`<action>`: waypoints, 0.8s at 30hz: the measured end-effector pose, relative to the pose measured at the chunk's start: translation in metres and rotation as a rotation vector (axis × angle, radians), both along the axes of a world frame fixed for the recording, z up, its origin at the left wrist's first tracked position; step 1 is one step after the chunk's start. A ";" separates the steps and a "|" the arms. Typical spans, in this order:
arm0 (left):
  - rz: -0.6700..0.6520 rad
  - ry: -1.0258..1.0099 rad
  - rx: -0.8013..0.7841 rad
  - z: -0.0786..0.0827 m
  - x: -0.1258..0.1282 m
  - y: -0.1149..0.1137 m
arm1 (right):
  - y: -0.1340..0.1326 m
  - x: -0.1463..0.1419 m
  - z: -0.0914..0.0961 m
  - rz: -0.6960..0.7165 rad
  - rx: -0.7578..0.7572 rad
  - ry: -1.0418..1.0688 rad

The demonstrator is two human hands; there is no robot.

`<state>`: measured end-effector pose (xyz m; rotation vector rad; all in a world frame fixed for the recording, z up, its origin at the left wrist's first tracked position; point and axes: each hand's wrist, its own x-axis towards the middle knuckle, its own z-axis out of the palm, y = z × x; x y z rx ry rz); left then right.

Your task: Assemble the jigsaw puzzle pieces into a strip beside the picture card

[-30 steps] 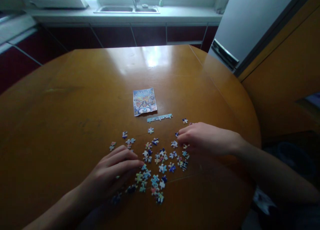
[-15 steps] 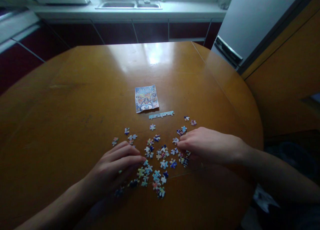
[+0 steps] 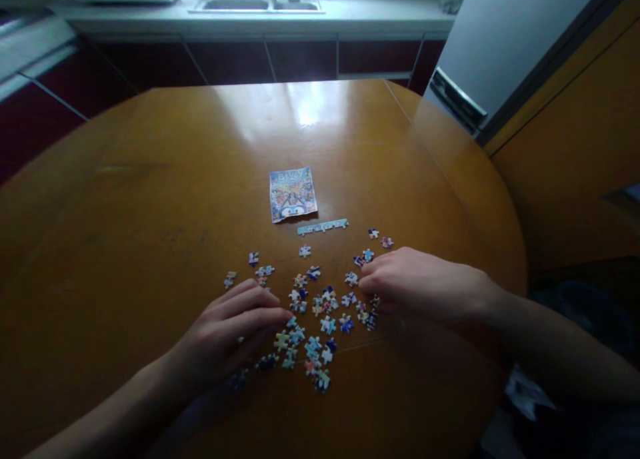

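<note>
head view of 2 bare hands over a wooden table (image 3: 150, 199), with loose puzzle pieces (image 3: 328, 325) scattered between and around both. at left, a left hand (image 3: 233, 329) with fingers half bent and near together, fingertips at or just above a teal piece (image 3: 291, 321); cannot tell whether pinched or merely touched. at right, a right hand (image 3: 415, 282), back upward, fingers curled down mostly out of sight; cannot tell how tightly curled, or whether gripping anything.

at left, much the same pose as 1 second ago. at right, drawn slightly outward and nearer the body since then. now uncovered just beyond the right fingers: a light-blue piece (image 3: 368, 254), beside a dark-blue piece (image 3: 359, 260). farther beyond the right hand, now fully in view, a pinkish piece (image 3: 387, 242), mostly covered 1 second ago.

beyond and between both hands, unmoved, a light-blue strip (image 3: 323, 226) of joined pieces, just on the near side of a printed picture sheet (image 3: 293, 194). far beyond the hands, a sink (image 3: 235, 4) in a pale counter (image 3: 380, 9); beyond the right hand, farther right, a refrigerator (image 3: 505, 39).
</note>
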<state>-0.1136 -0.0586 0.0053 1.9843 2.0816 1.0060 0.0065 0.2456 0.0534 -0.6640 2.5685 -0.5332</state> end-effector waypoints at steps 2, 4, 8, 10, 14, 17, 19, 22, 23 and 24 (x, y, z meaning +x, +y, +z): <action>0.008 -0.014 -0.010 0.001 0.001 0.000 | -0.003 0.001 0.001 0.013 -0.004 -0.016; 0.017 -0.021 -0.013 0.002 0.002 0.000 | -0.007 0.002 0.001 0.034 0.008 -0.015; 0.014 -0.018 0.001 0.003 0.002 0.001 | -0.010 0.003 -0.002 0.047 0.024 0.018; 0.026 -0.022 -0.006 0.003 0.002 0.002 | -0.010 0.003 -0.003 0.043 0.014 0.029; 0.009 -0.013 -0.005 0.002 0.001 0.002 | -0.007 0.003 -0.004 0.017 -0.006 0.033; 0.009 -0.023 -0.006 0.002 0.000 0.001 | -0.006 0.002 -0.005 0.001 -0.006 0.056; 0.013 -0.028 -0.007 0.002 0.000 0.001 | -0.007 0.001 -0.006 0.001 -0.006 0.076; 0.007 -0.033 -0.009 0.002 0.001 0.000 | -0.010 0.001 -0.007 0.009 -0.032 0.081; 0.008 -0.041 -0.012 0.002 0.002 0.001 | -0.011 0.001 -0.007 0.004 -0.048 0.078; 0.001 -0.050 -0.006 0.002 0.003 0.001 | -0.012 0.000 -0.007 -0.007 -0.061 0.075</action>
